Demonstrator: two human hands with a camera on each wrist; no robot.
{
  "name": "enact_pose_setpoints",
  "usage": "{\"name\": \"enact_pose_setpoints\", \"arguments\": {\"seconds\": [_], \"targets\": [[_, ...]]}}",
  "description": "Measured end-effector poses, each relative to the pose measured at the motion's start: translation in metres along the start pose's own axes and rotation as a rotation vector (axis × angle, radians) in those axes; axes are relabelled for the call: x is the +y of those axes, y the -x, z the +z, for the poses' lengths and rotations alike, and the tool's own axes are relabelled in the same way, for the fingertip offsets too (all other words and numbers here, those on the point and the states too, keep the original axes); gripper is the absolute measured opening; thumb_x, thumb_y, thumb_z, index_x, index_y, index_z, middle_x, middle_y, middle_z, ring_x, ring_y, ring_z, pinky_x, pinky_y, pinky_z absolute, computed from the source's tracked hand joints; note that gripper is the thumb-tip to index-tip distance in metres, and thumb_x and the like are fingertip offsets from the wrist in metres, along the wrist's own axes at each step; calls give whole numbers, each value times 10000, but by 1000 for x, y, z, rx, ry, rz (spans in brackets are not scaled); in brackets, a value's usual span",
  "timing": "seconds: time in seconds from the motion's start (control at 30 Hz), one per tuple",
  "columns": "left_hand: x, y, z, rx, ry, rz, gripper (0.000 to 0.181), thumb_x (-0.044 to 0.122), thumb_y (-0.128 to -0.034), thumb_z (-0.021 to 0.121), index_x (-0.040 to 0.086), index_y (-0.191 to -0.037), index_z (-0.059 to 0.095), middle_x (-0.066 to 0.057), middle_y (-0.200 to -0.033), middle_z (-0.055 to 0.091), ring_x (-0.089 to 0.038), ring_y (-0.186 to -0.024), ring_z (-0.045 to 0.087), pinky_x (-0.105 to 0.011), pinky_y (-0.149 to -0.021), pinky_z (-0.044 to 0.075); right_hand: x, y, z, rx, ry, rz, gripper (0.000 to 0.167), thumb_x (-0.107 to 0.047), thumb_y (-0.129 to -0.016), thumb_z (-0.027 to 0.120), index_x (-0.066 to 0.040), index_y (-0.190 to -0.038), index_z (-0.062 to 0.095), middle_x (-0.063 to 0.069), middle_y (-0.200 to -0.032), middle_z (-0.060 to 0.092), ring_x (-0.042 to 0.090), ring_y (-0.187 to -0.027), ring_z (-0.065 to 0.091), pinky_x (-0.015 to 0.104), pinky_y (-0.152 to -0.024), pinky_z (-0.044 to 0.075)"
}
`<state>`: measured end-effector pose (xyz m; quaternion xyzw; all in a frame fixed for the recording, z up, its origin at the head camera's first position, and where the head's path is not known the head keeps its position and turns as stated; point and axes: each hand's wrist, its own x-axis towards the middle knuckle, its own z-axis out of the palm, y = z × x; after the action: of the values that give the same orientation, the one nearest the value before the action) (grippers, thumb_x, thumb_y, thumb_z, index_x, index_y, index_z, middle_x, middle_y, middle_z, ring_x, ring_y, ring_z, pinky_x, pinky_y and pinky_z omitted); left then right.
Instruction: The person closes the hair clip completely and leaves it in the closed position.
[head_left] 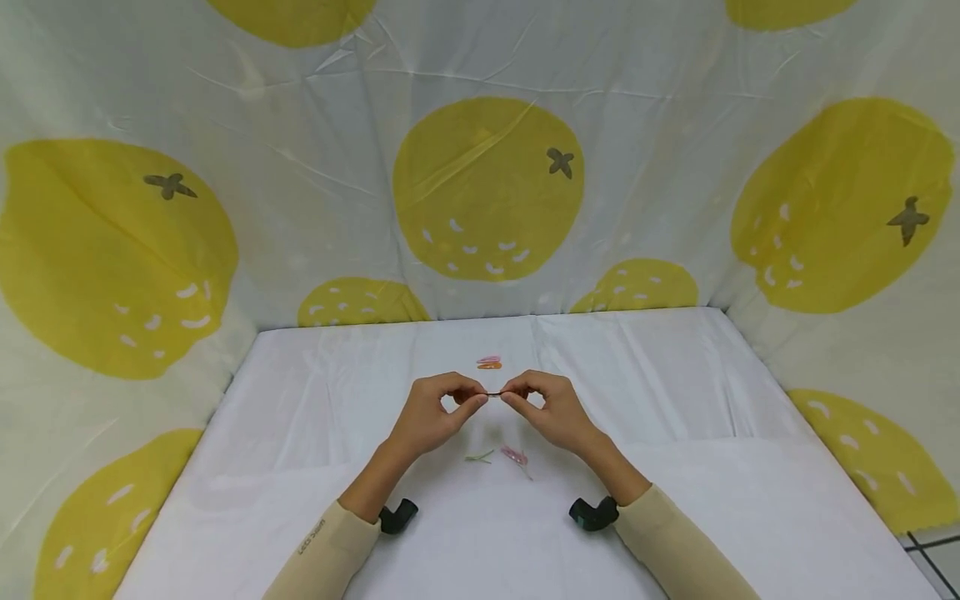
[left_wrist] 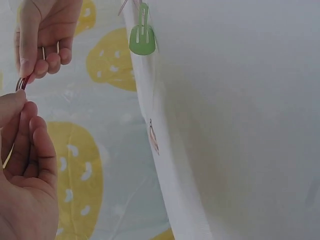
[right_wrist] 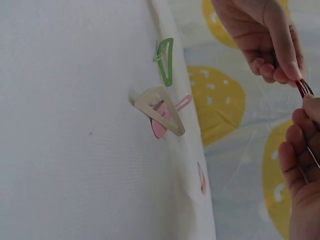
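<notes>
Between the fingertips of both hands, a dark red hair clip [head_left: 493,394] is held above the white cloth. My left hand [head_left: 437,410] pinches one end with thumb and finger, and my right hand [head_left: 553,410] pinches the other. Both wrist views show the red clip [left_wrist: 21,84] [right_wrist: 304,88] spanning the two hands. Nearer to me lie a green clip [head_left: 478,457] and a pink clip [head_left: 514,455]. The right wrist view shows a beige clip [right_wrist: 146,101] over part of the pink clip [right_wrist: 158,128], with the green clip [right_wrist: 170,65] beside them.
Beyond the hands, a pink clip [head_left: 489,359] and an orange clip [head_left: 490,366] lie close together. White cloth [head_left: 337,433] covers the table, and a lemon-print curtain [head_left: 315,183] stands behind it and on both sides.
</notes>
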<state>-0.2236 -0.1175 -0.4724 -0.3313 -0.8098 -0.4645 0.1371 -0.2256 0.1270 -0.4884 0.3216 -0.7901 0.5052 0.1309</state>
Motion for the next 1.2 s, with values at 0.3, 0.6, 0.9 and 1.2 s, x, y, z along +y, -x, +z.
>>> {"name": "enact_pose_setpoints", "arguments": {"seconds": [0.3, 0.6, 0.9, 1.2], "targets": [[-5, -7, 0, 27, -29, -41, 47, 177, -911, 807, 172, -954, 787, 72, -860, 754, -63, -747, 655, -287, -703, 584, 8, -5, 7, 69, 36, 53, 54, -150, -941, 766, -160, -993, 774, -31, -893, 755, 98, -781, 639, 282, -719, 555], [-12, -18, 5, 25, 11, -215, 72, 265, -934, 786, 210, -980, 789, 80, -899, 768, -70, -759, 673, -314, -711, 579, 18, -14, 5, 107, 33, 121, 66, -198, -937, 777, -188, -1002, 779, -36, -940, 769, 99, -805, 669, 262, -736, 548], [-27, -26, 8, 4, -73, -303, 135, 285, -960, 754, 183, -1033, 806, 58, -930, 781, -52, -765, 673, -243, -670, 544, 29, -22, 7, 101, 64, 145, 95, -201, -948, 765, -155, -1029, 781, -8, -972, 784, 80, -813, 690, 221, -724, 538], [-39, -35, 12, 2, -111, -329, 121, 260, -935, 784, 158, -994, 810, 32, -863, 769, -80, -713, 638, -237, -636, 525, 43, -27, 11, 91, 89, 157, 116, -179, -965, 743, -110, -1050, 781, 29, -975, 784, 76, -780, 663, 220, -704, 531]]}}
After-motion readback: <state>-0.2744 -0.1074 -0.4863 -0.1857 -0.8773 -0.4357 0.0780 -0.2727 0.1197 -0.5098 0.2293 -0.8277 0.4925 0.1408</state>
